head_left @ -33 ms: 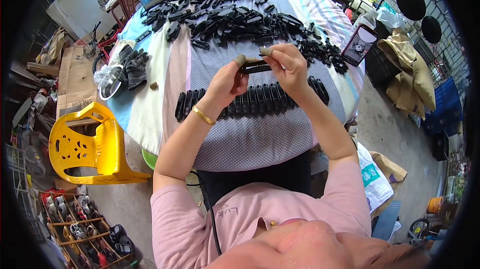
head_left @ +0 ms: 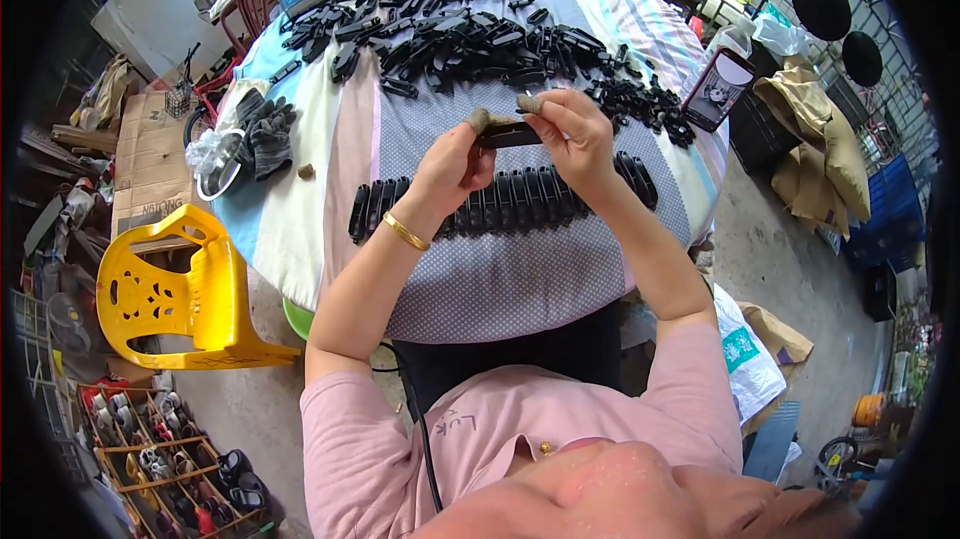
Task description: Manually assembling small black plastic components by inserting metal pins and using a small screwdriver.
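Observation:
My left hand [head_left: 450, 165] and my right hand [head_left: 574, 133] together hold one small black plastic part [head_left: 508, 135] above the cloth-covered table [head_left: 520, 279]. Both thumbs wear grey fingertip covers. A gold bracelet sits on my left wrist. Just below the hands, a neat row of black parts [head_left: 500, 203] lies side by side on the dotted cloth. Beyond the hands, a big loose heap of black parts [head_left: 460, 19] covers the far half of the table.
A pair of grey gloves [head_left: 265, 132] and a clear plastic bag lie at the table's left edge. A phone [head_left: 716, 89] leans at the right edge. A yellow plastic chair [head_left: 170, 289] stands to the left, with a shoe rack below it.

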A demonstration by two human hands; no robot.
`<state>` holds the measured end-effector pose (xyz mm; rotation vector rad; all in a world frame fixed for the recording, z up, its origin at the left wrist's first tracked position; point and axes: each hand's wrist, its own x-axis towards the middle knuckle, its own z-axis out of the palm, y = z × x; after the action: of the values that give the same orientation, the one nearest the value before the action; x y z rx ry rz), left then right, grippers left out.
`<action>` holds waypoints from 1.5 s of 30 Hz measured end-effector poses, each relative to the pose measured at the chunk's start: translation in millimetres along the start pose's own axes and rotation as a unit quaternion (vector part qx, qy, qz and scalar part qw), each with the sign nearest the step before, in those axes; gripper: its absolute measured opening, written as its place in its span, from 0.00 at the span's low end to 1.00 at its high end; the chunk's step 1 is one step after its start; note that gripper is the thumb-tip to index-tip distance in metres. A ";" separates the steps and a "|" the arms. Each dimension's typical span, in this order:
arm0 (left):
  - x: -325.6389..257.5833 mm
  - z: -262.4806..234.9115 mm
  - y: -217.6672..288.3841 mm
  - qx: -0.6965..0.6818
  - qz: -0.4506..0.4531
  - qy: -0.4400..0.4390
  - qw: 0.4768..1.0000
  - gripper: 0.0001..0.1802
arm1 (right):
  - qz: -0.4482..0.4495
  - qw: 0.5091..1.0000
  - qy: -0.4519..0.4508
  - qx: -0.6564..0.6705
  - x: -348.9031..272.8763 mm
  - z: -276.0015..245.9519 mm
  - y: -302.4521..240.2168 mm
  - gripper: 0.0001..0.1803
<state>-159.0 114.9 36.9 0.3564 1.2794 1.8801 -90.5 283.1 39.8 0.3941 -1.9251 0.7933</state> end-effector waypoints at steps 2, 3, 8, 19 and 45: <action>-2.5 4.0 -1.8 -0.037 0.009 0.020 0.999 0.25 | 0.009 1.000 -0.002 0.009 -2.4 0.9 -9.1 0.07; -2.9 5.3 -2.6 -0.072 0.019 0.043 0.996 0.27 | 0.011 1.000 -0.002 0.005 -3.6 2.3 -12.3 0.07; 0.8 -2.4 -6.0 -0.146 0.081 -0.110 0.980 0.20 | 0.026 0.999 0.007 0.024 -9.8 2.7 -22.8 0.05; -6.1 12.6 -15.5 -0.099 0.100 -0.092 0.986 0.18 | 0.085 0.992 0.017 0.093 -10.0 -5.8 -22.8 0.07; -12.3 21.0 -17.1 -0.039 0.161 -0.052 0.985 0.19 | -0.042 0.985 -0.114 -0.119 -5.9 -17.0 -47.2 0.14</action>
<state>-130.2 121.7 33.7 0.6442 1.1251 2.1425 -49.2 259.5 56.8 0.4308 -2.1718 0.4705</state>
